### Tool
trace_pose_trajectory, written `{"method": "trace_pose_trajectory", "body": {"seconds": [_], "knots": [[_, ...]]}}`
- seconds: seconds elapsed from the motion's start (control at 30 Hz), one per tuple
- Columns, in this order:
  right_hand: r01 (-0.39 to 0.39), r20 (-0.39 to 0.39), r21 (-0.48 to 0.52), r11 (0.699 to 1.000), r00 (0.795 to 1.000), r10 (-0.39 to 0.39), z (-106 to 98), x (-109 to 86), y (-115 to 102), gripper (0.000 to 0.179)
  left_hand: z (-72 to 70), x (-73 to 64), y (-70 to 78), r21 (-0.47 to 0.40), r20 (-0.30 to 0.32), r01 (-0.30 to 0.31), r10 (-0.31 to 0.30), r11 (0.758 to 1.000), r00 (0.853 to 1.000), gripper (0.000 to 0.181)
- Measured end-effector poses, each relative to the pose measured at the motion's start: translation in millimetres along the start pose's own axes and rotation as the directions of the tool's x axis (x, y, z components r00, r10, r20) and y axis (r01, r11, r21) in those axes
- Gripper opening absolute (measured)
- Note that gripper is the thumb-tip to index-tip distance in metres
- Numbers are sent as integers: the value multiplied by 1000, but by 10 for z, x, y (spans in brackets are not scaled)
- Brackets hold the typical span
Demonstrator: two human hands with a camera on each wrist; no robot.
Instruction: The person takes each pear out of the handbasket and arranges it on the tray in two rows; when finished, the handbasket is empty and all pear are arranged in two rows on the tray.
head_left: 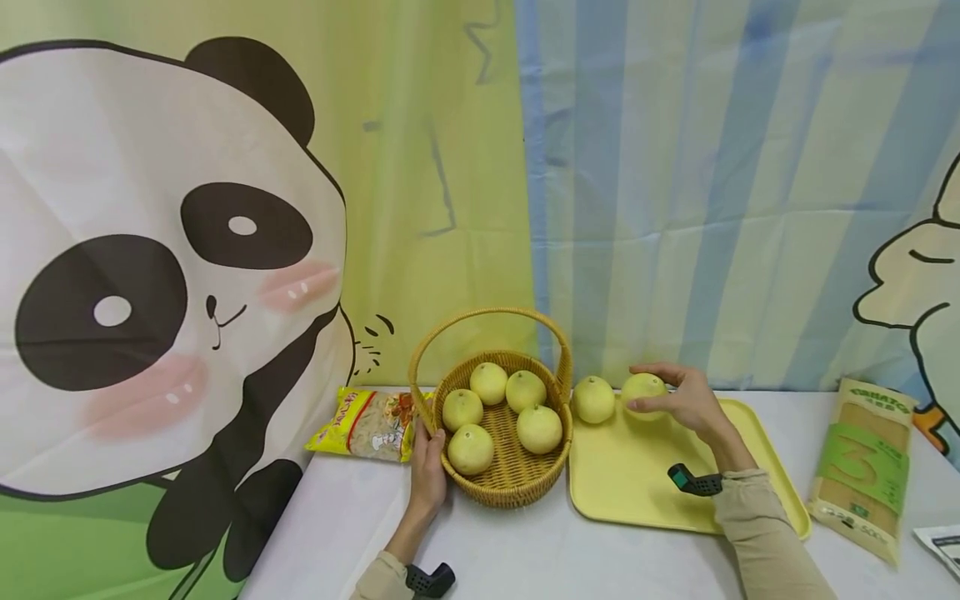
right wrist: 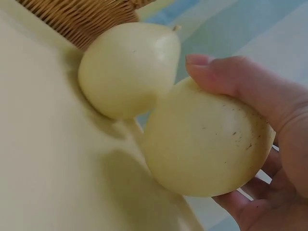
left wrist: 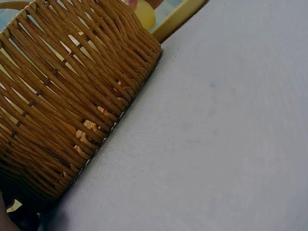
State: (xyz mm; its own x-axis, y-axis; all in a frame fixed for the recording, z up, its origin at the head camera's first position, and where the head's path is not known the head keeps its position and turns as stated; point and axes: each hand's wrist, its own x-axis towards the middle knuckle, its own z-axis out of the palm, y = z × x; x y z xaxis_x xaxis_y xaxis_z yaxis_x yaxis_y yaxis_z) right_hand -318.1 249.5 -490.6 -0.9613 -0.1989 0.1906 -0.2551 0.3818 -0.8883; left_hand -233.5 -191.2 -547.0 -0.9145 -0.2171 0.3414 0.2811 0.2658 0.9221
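Observation:
My right hand [head_left: 686,404] grips a pale yellow pear [right wrist: 207,139] at the back left of the yellow tray [head_left: 637,492]. Its thumb and fingers lie on opposite sides of the fruit, and a shadow falls on the tray beside it. Another pear [head_left: 594,400] rests at the tray's back left corner, close by the basket. My left hand [head_left: 429,471] holds the left side of the wicker basket [head_left: 504,497] near the foot of its arched handle. Inside the basket lie several pears [head_left: 470,450]. The left wrist view shows mostly the basket's woven side [left wrist: 72,82].
A yellow snack bag [head_left: 367,423] lies left of the basket, behind my left hand. Right of the tray is a pack of noodles [head_left: 862,467] with a green label. A white packet [head_left: 941,546] sits at the far right edge. Printed curtains [head_left: 637,183] hang directly behind the table.

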Motion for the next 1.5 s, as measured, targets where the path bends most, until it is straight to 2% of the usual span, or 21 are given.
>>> {"method": "trace_pose_trajectory", "body": {"seconds": [0.27,0.47,0.63,1.07,1.27,1.5], "knots": [[8,35,-23,1000,999,-8,73,38,144,69,6,-14,0,-13,5,-3,3,1000,1000,59],[2,47,24,1000,999,-3,101,13,196,71,17,2,-14,-12,4,-14,14,1000,1000,59],[11,38,21,1000,999,-12,122,-1,215,72,19,3,28,-16,5,-19,19,1000,1000,60],[41,48,-50,998,998,-39,195,6,208,79,10,3,10,-5,-4,-18,18,1000,1000,59],[60,56,-84,995,997,-56,192,13,156,83,6,7,11,-8,-5,-37,37,999,999,59],[82,40,-149,985,996,-77,207,2,-117,85,-8,2,22,-6,4,-18,18,1000,1000,60]]}}
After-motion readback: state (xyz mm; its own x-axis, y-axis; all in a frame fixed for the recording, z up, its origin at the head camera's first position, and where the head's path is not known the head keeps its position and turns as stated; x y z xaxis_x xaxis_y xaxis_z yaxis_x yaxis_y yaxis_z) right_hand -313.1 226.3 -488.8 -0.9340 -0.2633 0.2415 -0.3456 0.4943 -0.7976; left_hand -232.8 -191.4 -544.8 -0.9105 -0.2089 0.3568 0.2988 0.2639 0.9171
